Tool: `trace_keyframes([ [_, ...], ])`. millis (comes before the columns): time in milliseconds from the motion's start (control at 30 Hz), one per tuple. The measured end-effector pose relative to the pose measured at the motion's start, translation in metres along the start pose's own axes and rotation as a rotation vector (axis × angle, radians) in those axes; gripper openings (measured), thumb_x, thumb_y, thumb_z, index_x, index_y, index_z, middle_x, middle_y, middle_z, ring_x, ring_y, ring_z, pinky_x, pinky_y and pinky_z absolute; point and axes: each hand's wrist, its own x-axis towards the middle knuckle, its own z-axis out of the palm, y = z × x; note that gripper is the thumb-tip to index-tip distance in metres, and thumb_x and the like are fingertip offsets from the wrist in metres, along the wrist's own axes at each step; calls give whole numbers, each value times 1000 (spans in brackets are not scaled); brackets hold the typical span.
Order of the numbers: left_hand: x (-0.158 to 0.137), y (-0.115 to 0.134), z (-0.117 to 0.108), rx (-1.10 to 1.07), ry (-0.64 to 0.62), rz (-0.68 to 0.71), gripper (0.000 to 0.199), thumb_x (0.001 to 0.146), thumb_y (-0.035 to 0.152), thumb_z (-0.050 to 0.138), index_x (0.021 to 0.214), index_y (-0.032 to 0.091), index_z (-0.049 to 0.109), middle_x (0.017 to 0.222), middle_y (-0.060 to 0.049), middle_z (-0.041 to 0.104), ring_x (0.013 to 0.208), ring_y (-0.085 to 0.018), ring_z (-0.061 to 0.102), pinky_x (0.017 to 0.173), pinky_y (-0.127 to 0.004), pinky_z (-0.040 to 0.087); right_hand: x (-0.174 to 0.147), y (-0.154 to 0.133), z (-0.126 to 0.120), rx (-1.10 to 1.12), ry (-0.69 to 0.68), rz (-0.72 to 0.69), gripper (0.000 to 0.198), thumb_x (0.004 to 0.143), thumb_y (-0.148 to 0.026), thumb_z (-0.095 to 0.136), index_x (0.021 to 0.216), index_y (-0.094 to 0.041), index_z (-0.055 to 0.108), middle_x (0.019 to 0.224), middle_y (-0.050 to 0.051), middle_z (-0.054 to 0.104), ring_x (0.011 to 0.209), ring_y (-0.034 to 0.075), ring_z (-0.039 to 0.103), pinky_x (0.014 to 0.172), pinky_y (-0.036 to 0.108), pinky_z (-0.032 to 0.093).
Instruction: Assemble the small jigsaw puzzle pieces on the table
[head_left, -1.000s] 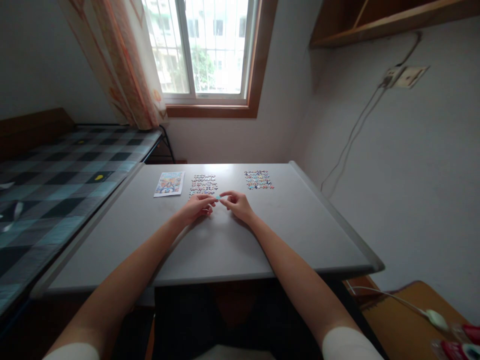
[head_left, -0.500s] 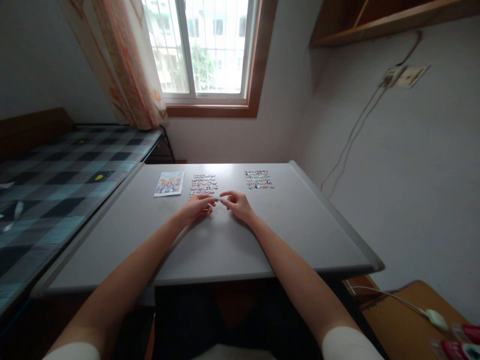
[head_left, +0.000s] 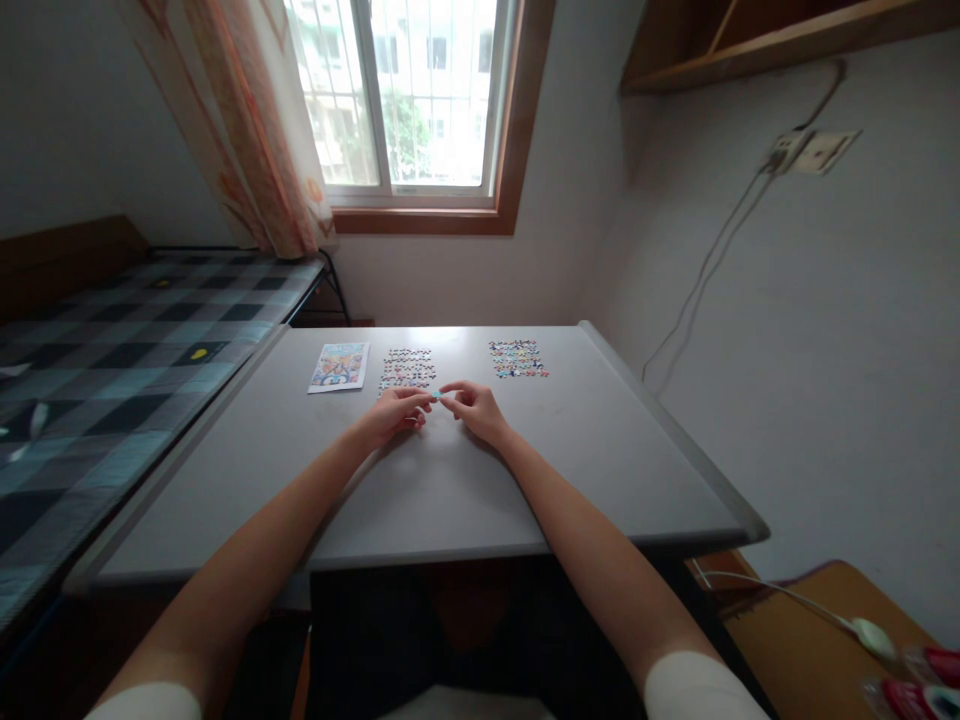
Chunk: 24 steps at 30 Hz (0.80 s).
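Note:
Between my two hands is a small light-blue puzzle piece point(head_left: 436, 396), held above the table. My left hand point(head_left: 397, 413) pinches it from the left with thumb and fingers. From the other side, the fingertips of my right hand point(head_left: 475, 409) close on the same piece. Rows of loose puzzle pieces point(head_left: 408, 368) lie just beyond my left hand, whose fingers hide the nearest ones. A second group of puzzle pieces point(head_left: 517, 359) is spread in rows farther back on the right. Left of the first group lies a colourful picture sheet point(head_left: 339, 367) with a white border.
The grey-white table point(head_left: 585, 470) has a raised rim along its right side. A bed point(head_left: 150, 310) with a checked cover stands on the left. Cables point(head_left: 701, 280) hang down the right wall. A brown stool or seat point(head_left: 817, 640) stands at lower right, with a white cable on it.

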Motion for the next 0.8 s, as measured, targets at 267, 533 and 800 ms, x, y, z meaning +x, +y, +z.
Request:
trace_keyframes([
  [267, 0, 0, 0, 0, 1, 3, 28, 66, 35, 74, 81, 14, 66, 70, -1, 59, 50, -6, 53, 47, -19, 43, 0, -2, 0, 2, 6, 7, 37, 73, -47, 63, 90, -14, 66, 47, -7, 44, 45, 7, 42, 47, 20, 33],
  [533, 0, 0, 0, 2, 2, 3, 27, 66, 35, 74, 81, 14, 67, 70, 0, 58, 50, -6, 53, 46, -19, 43, 0, -1, 0, -6, 7, -1, 37, 74, -47, 63, 91, -14, 65, 48, -7, 43, 45, 8, 42, 47, 20, 34],
  [800, 0, 0, 0, -8, -8, 9, 28, 67, 36, 74, 82, 14, 67, 70, -1, 58, 51, -6, 53, 45, -19, 42, 0, 0, 0, -14, 3, -7, 37, 74, -47, 62, 91, -14, 65, 47, -7, 44, 45, 8, 43, 47, 20, 33],
])
